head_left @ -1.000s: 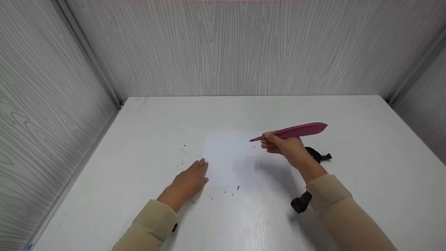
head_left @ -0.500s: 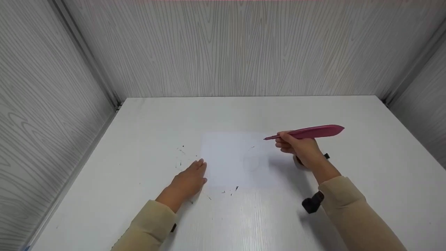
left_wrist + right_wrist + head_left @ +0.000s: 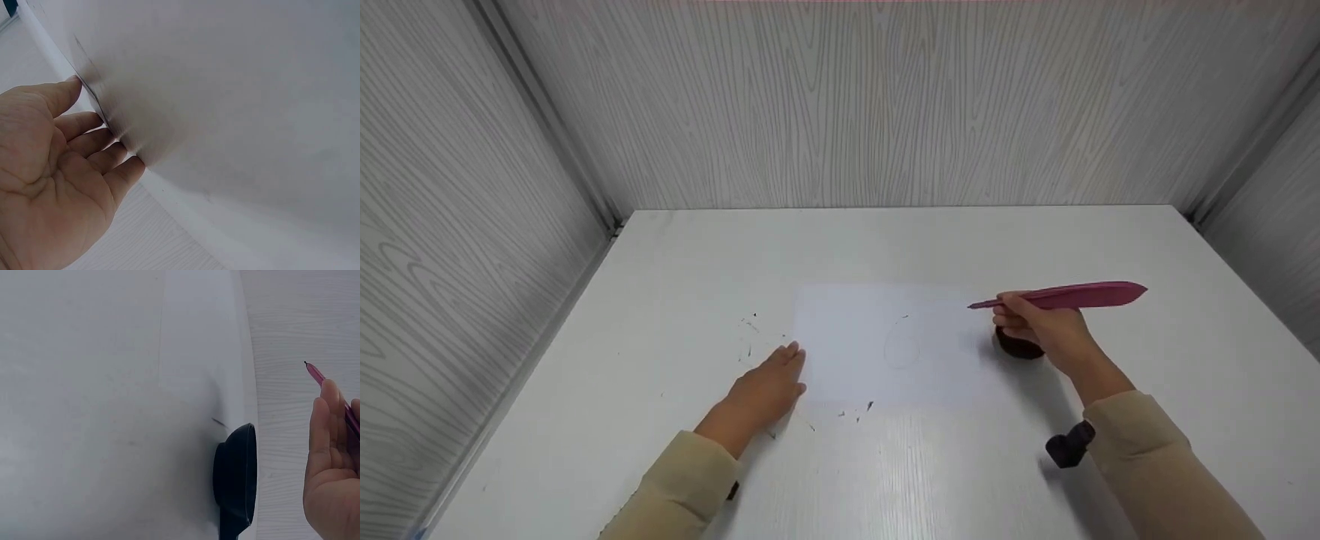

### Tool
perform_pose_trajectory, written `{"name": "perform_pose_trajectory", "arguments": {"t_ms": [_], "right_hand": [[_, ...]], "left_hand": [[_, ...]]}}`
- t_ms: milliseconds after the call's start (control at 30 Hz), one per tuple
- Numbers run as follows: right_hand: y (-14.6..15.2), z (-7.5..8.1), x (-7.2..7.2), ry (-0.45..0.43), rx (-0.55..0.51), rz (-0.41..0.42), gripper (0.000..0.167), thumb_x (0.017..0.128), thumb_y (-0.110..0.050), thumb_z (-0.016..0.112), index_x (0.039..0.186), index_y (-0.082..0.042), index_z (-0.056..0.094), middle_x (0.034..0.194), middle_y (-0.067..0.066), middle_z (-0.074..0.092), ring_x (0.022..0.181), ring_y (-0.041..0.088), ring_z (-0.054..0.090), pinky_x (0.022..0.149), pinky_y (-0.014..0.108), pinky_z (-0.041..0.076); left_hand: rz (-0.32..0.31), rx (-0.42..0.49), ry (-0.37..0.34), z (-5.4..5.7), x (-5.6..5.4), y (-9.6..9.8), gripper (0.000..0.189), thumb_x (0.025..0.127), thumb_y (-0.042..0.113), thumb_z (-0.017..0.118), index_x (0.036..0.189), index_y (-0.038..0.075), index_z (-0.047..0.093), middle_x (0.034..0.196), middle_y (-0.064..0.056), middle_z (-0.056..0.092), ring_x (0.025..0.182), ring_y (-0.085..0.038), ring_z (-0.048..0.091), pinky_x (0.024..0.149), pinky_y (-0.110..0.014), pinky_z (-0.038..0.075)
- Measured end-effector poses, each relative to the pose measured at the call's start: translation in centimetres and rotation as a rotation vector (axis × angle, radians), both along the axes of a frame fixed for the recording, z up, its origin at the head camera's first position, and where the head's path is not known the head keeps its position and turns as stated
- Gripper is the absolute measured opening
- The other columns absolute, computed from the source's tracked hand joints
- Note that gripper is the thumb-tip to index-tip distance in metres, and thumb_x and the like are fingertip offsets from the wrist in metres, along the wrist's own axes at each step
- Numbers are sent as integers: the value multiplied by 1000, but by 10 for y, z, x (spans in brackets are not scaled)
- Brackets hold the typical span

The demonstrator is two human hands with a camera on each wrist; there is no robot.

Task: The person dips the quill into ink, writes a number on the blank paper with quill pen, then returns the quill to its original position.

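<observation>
A sheet of white paper (image 3: 847,345) lies flat, with a faint oval outline and a small dark stroke on it. The fingertips of my left hand (image 3: 763,390) rest at its left edge, fingers fairly straight; the left wrist view shows the palm (image 3: 50,169) with the fingertips along that edge. My right hand (image 3: 1054,330) pinches a crimson feather pen (image 3: 1087,295) near its tip, above the table past the paper's right side. Its nib points left. Below this hand stands a small black dish (image 3: 1020,346), partly hidden; the right wrist view shows the dish's short handle (image 3: 229,526).
Dark ink-like specks (image 3: 870,406) mark the white table (image 3: 720,255) left of the paper and below it. Pale wood-grain panels (image 3: 840,105) rise at the back and both sides. A small black device (image 3: 1069,446) is worn at the right wrist.
My right hand has moved right with the feather pen, from over the paper to above the black dish. The oval on the paper has come into view. My left hand stays in place.
</observation>
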State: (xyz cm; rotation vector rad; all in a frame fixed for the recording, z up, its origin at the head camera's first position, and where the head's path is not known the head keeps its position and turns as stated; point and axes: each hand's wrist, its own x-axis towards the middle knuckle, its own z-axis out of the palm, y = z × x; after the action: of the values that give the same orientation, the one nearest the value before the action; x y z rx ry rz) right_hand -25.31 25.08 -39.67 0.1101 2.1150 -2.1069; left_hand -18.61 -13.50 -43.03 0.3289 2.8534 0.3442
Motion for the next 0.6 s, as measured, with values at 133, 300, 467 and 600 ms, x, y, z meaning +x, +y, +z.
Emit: {"name": "perform_pose_trajectory", "arguments": {"t_ms": [133, 300, 467, 600], "right_hand": [[10, -3, 3, -8, 3, -12, 52, 87, -30, 71, 123, 6, 57, 96, 8, 72, 87, 14, 69, 83, 31, 53], [23, -5, 6, 7, -10, -22, 40, 87, -28, 71, 114, 1, 64, 93, 7, 72, 85, 13, 69, 82, 30, 53], [35, -6, 8, 9, -14, -35, 33, 88, -28, 70, 111, -4, 67, 93, 6, 72, 85, 12, 69, 81, 28, 53], [45, -9, 11, -8, 20, -50, 44, 87, -32, 71, 116, -1, 63, 93, 3, 72, 87, 10, 69, 82, 27, 53]], "left_hand": [[-9, -1, 5, 0, 1, -1, 57, 101, 22, 50, 148, 1, 29, 156, -10, 21, 142, -27, 17, 111, -47, 24], [-24, 0, 14, 0, 2, -2, 56, 101, 22, 50, 148, -1, 30, 155, -11, 22, 142, -28, 18, 111, -46, 25], [-31, 2, 31, -1, 0, -3, 56, 100, 21, 52, 146, -2, 32, 154, -14, 25, 141, -29, 21, 110, -46, 26], [-19, 15, 27, -3, -1, -2, 56, 100, 21, 52, 147, -1, 32, 154, -13, 25, 142, -28, 20, 111, -46, 25]]}}
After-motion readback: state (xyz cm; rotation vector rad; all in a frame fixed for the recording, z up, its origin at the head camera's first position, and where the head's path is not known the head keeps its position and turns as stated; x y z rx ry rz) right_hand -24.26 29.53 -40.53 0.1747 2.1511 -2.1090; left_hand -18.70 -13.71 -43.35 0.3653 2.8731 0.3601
